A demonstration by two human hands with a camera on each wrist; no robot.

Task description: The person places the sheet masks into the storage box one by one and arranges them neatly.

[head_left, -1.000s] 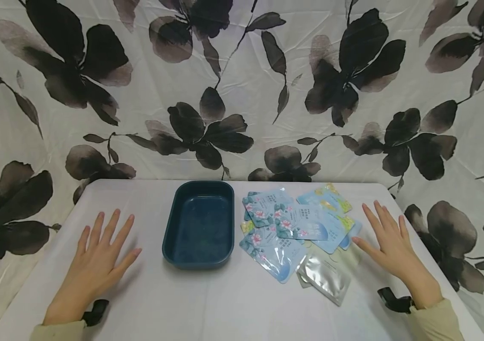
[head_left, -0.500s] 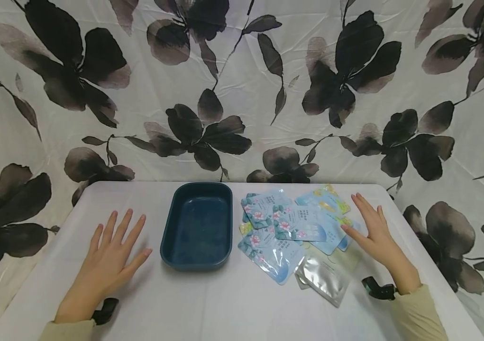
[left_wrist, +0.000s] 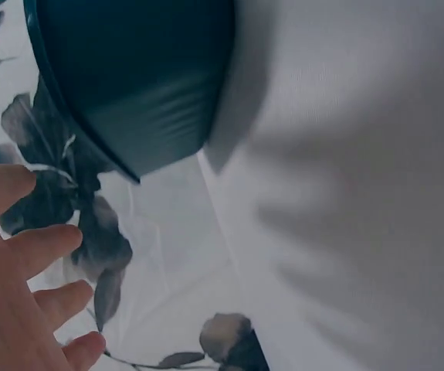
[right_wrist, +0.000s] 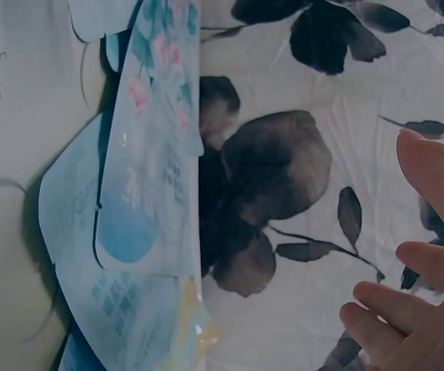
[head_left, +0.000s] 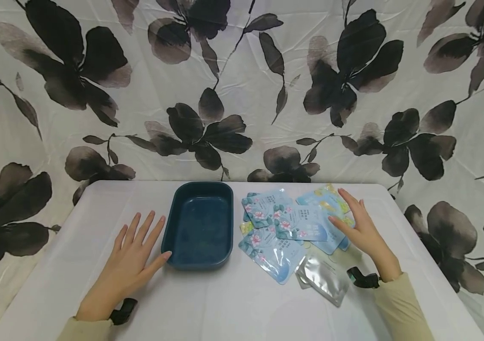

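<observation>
My left hand (head_left: 125, 267) has its fingers spread, the thumb tip right at the near left rim of a dark blue tub (head_left: 201, 222). In the left wrist view the tub's side (left_wrist: 144, 85) stands above the spread fingers (left_wrist: 48, 247). My right hand (head_left: 364, 232) reaches over the right side of a loose pile of flat packets, fingers extended and holding nothing. Light blue flowered packets (head_left: 303, 222) lie on top, with a silver foil packet (head_left: 324, 279) at the near side. The right wrist view shows overlapping packets (right_wrist: 129, 209) left of the hand (right_wrist: 415, 317).
A white-covered table (head_left: 207, 308) bears everything, its far edge just behind the tub and packets. Beyond it hangs a white cloth (head_left: 267, 142) printed with dark flowers. Black straps with camera mounts (head_left: 123, 311) sit at both wrists.
My left hand has moved right to the tub's rim. My right hand has moved left over the packets, its fingers drawing closer together. The tub and packets lie as before.
</observation>
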